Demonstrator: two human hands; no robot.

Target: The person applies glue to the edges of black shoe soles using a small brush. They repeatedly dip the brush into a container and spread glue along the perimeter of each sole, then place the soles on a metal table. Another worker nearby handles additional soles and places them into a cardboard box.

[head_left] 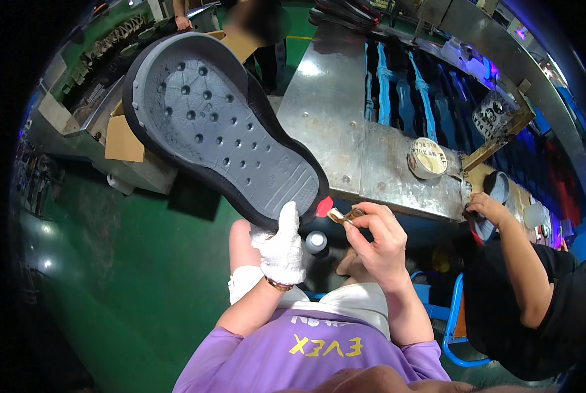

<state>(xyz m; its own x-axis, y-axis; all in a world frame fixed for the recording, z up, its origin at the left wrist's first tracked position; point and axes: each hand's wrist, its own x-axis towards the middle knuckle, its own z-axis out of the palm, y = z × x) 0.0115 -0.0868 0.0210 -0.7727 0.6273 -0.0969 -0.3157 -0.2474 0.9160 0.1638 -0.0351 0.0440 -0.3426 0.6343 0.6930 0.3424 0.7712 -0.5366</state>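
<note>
My left hand, in a white glove, grips a large shoe sole by its near end, thumb on top. The sole is grey inside with a black rim, and rows of small round dimples dot its inner face. It is tilted up, its wide end far left. On its near right end is a red patch. My bare right hand pinches a small brush-like tool with a whitish tip and brown body. That tip is right beside the red patch; I cannot tell whether they touch. My left fingers under the sole are hidden.
Ahead right is a metal bench bearing a tub of cream-coloured stuff. Blue straps lie beyond. A co-worker's arm reaches over another sole at right. A bottle stands below the bench, and a cardboard box is at left.
</note>
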